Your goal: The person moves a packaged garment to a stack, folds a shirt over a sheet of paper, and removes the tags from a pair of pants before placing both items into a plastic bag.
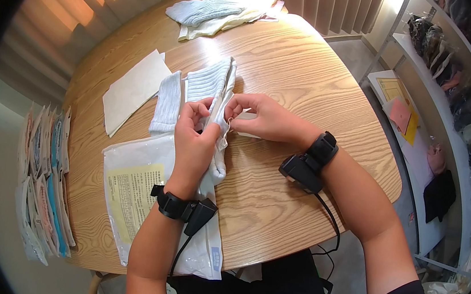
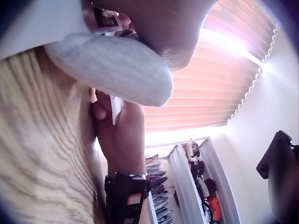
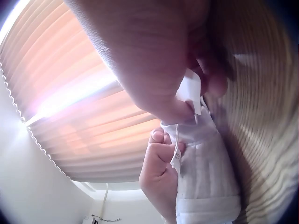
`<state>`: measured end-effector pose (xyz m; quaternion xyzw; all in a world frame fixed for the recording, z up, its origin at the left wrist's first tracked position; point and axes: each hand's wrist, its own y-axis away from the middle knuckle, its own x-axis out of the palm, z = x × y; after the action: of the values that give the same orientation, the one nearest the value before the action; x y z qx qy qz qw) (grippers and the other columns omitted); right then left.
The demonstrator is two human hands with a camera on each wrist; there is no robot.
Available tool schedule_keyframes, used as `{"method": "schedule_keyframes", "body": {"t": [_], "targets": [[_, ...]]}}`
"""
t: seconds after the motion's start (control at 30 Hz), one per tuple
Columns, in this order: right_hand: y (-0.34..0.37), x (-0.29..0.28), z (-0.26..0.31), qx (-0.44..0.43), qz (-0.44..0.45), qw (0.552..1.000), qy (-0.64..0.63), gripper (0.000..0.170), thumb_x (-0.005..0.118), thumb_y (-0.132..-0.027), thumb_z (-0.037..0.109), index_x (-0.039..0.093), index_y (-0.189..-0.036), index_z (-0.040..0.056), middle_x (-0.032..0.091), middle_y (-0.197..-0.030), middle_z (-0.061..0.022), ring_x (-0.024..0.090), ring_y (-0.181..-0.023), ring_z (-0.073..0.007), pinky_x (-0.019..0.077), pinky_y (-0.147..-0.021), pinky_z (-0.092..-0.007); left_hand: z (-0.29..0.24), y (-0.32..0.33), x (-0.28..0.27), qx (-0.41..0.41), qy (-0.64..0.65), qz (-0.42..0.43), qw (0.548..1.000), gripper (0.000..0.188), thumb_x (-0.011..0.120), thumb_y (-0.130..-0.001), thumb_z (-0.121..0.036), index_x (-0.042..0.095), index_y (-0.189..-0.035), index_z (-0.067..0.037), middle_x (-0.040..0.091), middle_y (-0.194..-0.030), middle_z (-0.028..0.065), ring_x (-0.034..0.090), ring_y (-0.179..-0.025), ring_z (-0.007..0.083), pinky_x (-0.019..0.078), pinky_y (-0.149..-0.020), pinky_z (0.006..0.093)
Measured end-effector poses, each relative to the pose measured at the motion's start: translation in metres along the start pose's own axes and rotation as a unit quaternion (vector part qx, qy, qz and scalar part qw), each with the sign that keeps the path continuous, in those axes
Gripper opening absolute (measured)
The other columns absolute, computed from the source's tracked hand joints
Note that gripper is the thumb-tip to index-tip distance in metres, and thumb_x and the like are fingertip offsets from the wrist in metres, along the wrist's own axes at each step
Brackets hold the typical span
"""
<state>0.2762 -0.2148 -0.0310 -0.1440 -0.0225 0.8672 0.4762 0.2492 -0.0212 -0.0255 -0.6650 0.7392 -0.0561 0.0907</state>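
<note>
A folded, pale blue ribbed knit garment (image 1: 204, 86) is on the wooden table, its near fold raised on edge between the two hands. My left hand (image 1: 195, 134) grips this raised edge from the left with curled fingers. From the other side my right hand (image 1: 267, 117) pinches at the garment's edge, where a white tag (image 3: 190, 88) shows between thumb and fingers. A small printed label (image 3: 176, 156) hangs from the fabric beside the left fingertips. Under the left forearm lies a clear plastic bag (image 1: 114, 183) with a yellow printed sheet (image 1: 137, 194).
White sheets (image 1: 132, 91) lie left of the garment. A heap of light clothes (image 1: 226, 13) occupies the table's far end. Bagged garments (image 1: 45, 184) are stacked at the left, beyond the table edge (image 1: 77, 262). Shelves (image 1: 411, 56) with packaged goods stand on the right.
</note>
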Motion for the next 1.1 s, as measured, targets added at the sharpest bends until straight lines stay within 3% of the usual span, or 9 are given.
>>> {"method": "schedule_keyframes", "body": {"t": [0.37, 0.5, 0.57, 0.67, 0.8, 0.87, 1.0, 1.1], "targets": [[0.004, 0.0, 0.004, 0.001, 0.014, 0.998, 0.067, 0.02, 0.067, -0.081, 0.011, 0.066, -0.095, -0.0027, 0.069, -0.09, -0.0096, 0.063, -0.09, -0.0156, 0.049, -0.086, -0.0293, -0.001, 0.001, 0.003, 0.014, -0.038, 0.012, 0.999, 0.021, 0.058, -0.077, 0.003, 0.046, -0.093, -0.003, 0.055, -0.128, 0.017, 0.057, -0.108, 0.0214, 0.0502, -0.09, 0.0322], [0.005, 0.001, 0.003, -0.012, -0.002, 0.997, 0.081, 0.018, 0.069, -0.08, 0.012, 0.067, -0.09, -0.0029, 0.069, -0.085, -0.009, 0.063, -0.086, -0.0149, 0.0499, -0.083, -0.0293, 0.001, 0.001, 0.003, 0.01, -0.046, 0.022, 0.999, 0.022, 0.059, -0.077, 0.002, 0.046, -0.094, -0.003, 0.055, -0.127, 0.0168, 0.056, -0.11, 0.0223, 0.0491, -0.092, 0.033], [0.006, 0.0, 0.004, -0.013, -0.017, 0.996, 0.084, 0.016, 0.069, -0.08, 0.012, 0.067, -0.088, -0.0022, 0.069, -0.082, -0.007, 0.062, -0.082, -0.0115, 0.05, -0.079, -0.0272, 0.005, 0.0, 0.0, 0.027, -0.105, 0.02, 0.994, 0.023, 0.059, -0.076, 0.001, 0.047, -0.095, -0.003, 0.054, -0.127, 0.0174, 0.054, -0.113, 0.0239, 0.0463, -0.096, 0.0348], [0.006, 0.0, 0.006, 0.017, -0.017, 0.998, 0.066, 0.014, 0.069, -0.081, 0.011, 0.068, -0.087, -0.0014, 0.068, -0.082, -0.0044, 0.061, -0.079, -0.0081, 0.0496, -0.075, -0.0251, 0.0, 0.001, 0.003, 0.02, -0.085, 0.02, 0.996, 0.024, 0.06, -0.075, 0.0, 0.047, -0.096, -0.003, 0.054, -0.127, 0.018, 0.052, -0.115, 0.0253, 0.0437, -0.098, 0.036], [0.003, 0.0, -0.005, -0.014, -0.035, 0.999, 0.03, 0.016, 0.069, -0.079, 0.013, 0.071, -0.087, -0.0015, 0.068, -0.077, -0.0077, 0.063, -0.07, -0.0118, 0.052, -0.064, -0.0265, 0.003, 0.0, 0.001, 0.027, -0.101, 0.021, 0.994, 0.025, 0.06, -0.075, 0.0, 0.047, -0.095, -0.003, 0.054, -0.126, 0.0179, 0.052, -0.115, 0.026, 0.0424, -0.099, 0.0365], [0.005, 0.001, 0.001, 0.035, -0.031, 0.999, -0.007, 0.015, 0.069, -0.08, 0.013, 0.071, -0.086, -0.0008, 0.068, -0.078, -0.0057, 0.061, -0.066, -0.0097, 0.0514, -0.056, -0.0249, 0.003, 0.0, 0.001, 0.036, -0.111, 0.022, 0.993, 0.025, 0.061, -0.075, 0.0, 0.047, -0.095, -0.003, 0.054, -0.126, 0.0176, 0.051, -0.114, 0.026, 0.0419, -0.099, 0.0368], [0.004, -0.001, -0.003, 0.018, -0.027, 0.999, -0.008, 0.015, 0.069, -0.082, 0.014, 0.071, -0.087, 0.0001, 0.067, -0.079, -0.0044, 0.06, -0.064, -0.0087, 0.0517, -0.052, -0.0241, 0.004, 0.0, 0.002, 0.033, -0.117, 0.023, 0.992, 0.025, 0.061, -0.074, -0.001, 0.048, -0.096, -0.003, 0.054, -0.125, 0.0176, 0.051, -0.114, 0.0262, 0.0409, -0.1, 0.037], [0.007, -0.001, 0.004, 0.057, -0.031, 0.997, -0.035, 0.014, 0.069, -0.082, 0.014, 0.071, -0.087, 0.001, 0.067, -0.08, -0.004, 0.06, -0.064, -0.0084, 0.0523, -0.051, -0.024, 0.004, 0.0, 0.002, 0.041, -0.126, 0.02, 0.991, 0.025, 0.061, -0.074, -0.001, 0.048, -0.095, -0.003, 0.055, -0.125, 0.0177, 0.05, -0.114, 0.027, 0.0405, -0.099, 0.0375]]}}
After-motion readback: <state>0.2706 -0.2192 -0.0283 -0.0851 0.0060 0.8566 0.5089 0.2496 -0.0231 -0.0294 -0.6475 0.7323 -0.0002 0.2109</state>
